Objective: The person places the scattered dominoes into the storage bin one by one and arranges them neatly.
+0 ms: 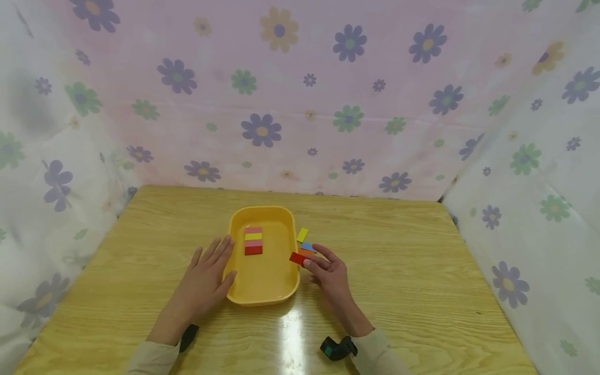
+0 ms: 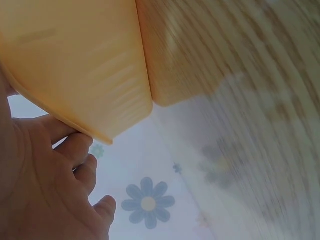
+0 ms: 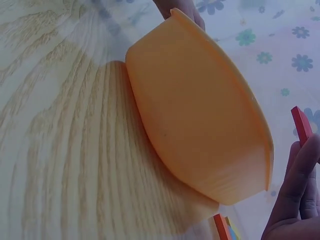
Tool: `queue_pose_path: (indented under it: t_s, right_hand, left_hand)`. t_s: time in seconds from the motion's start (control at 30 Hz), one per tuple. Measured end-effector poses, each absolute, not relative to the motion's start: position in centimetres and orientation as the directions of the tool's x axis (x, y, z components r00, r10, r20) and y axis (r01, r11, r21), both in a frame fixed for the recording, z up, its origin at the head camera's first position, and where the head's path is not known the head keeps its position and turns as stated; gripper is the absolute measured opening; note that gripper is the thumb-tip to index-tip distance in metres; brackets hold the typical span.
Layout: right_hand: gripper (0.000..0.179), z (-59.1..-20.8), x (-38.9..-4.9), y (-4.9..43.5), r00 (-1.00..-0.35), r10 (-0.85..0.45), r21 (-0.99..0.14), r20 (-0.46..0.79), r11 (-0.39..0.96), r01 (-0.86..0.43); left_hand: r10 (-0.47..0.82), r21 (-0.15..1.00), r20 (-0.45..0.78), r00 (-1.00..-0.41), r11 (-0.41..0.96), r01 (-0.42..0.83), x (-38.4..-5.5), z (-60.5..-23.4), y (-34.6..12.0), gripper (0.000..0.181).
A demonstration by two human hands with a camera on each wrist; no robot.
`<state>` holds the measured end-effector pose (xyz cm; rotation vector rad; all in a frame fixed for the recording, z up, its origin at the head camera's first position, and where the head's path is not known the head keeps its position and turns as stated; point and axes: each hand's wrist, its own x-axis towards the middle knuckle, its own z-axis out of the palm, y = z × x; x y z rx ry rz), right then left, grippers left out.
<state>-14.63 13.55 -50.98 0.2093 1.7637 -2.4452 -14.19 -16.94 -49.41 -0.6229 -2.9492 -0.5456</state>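
A yellow-orange plastic tray (image 1: 274,284) stands on the table. Inside, on its left half, a short column of flat rectangular blocks runs pink (image 1: 253,230), yellow (image 1: 253,236), pink (image 1: 253,243) and red (image 1: 253,250). My left hand (image 1: 206,278) rests with extended fingers on the tray's left rim, which the fingers (image 2: 60,130) touch in the left wrist view. Between thumb and finger my right hand (image 1: 330,273) pinches another red block (image 1: 297,258) at the tray's right rim. Beside that rim lie a yellow block (image 1: 302,235), a blue block (image 1: 308,246) and an orange block (image 1: 305,252), partly covered.
The wood-grain table (image 1: 398,271) runs back to a flowered curtain (image 1: 300,104), with more flowered sheeting at both sides. Black wrist straps (image 1: 338,349) are on both arms. The tray's outer wall (image 3: 195,115) fills much of the right wrist view.
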Motion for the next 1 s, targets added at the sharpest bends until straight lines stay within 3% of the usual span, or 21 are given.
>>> queue_pose_path:
  t_s: [0.53, 0.8, 1.0]
  right_hand:
    - [0.05, -49.2, -15.1, 10.9, -0.976, -0.161, -0.962, -0.147, -0.208, 0.179]
    - [0.034, -46.6, -17.2, 9.1, -0.984, -0.161, -0.982, -0.078, -0.157, 0.103]
    - [0.03, -44.9, -19.3, 7.1, -0.983, -0.183, -1.0, 0.003, -0.011, -0.001]
  left_hand:
    - [0.373, 0.333, 0.151, -0.916, 0.853, 0.402, -14.2, -49.5, -16.8, 0.065]
    - [0.372, 0.324, 0.163, -0.914, 0.855, 0.406, -14.3, -49.6, -16.8, 0.066]
    - [0.375, 0.321, 0.162, -0.913, 0.855, 0.408, -14.3, -49.7, -16.9, 0.066]
